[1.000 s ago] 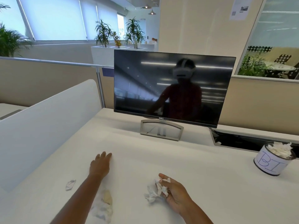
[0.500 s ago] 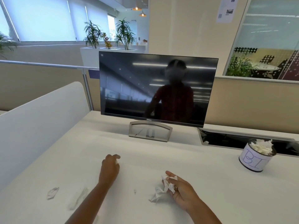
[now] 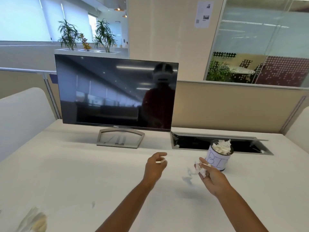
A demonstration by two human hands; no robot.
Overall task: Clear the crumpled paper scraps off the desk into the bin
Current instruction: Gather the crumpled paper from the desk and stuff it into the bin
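Observation:
My right hand [image 3: 211,176] is raised above the white desk [image 3: 83,173] and grips a crumpled white paper scrap [image 3: 196,169], just left of the bin. The bin [image 3: 217,160] is a small round white can with blue letters, heaped with crumpled white paper [image 3: 222,147]. My left hand [image 3: 155,164] hovers over the desk in front of the monitor, fingers curled, pinching a tiny white scrap [image 3: 159,161]. A blurred crumpled scrap [image 3: 34,221] lies at the desk's front left, with a very small bit [image 3: 93,204] nearby.
A dark monitor [image 3: 117,92] on a grey stand [image 3: 120,138] is behind my hands. An open cable tray [image 3: 217,144] runs along the desk's back right, behind the bin. White dividers flank the desk left [image 3: 23,118] and right [image 3: 299,124].
Both hands have lifted off the desk and moved right toward the bin, the right still holding its scrap. The left now pinches a tiny scrap. The view has swung right.

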